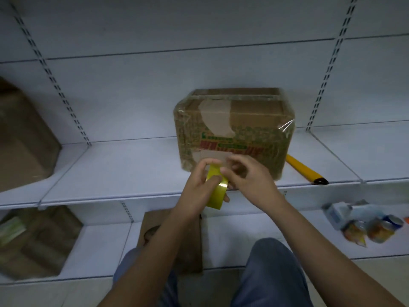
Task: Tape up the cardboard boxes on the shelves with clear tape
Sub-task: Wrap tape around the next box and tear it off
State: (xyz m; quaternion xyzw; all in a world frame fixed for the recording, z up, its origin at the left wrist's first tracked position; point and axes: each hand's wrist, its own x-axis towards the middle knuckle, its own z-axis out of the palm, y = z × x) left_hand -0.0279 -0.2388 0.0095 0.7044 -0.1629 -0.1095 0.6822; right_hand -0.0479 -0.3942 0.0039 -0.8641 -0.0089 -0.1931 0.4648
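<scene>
A printed cardboard box (pixel 234 129) wrapped in clear tape stands on the middle white shelf (pixel 110 173). Just in front of its lower face, my left hand (pixel 199 185) grips a yellowish roll of clear tape (pixel 217 191). My right hand (pixel 247 176) sits right of the roll with fingers curled, pinching at the tape's free end on top of the roll. A short strip of tape seems to run up toward the box front; the blur keeps me from telling whether it touches.
A yellow box cutter (pixel 305 169) lies on the shelf right of the box. A big brown box (pixel 24 138) stands far left. Below are another carton (pixel 37 240), a small brown box (pixel 172 235) and cans with packets (pixel 371 224). My knees are at the bottom.
</scene>
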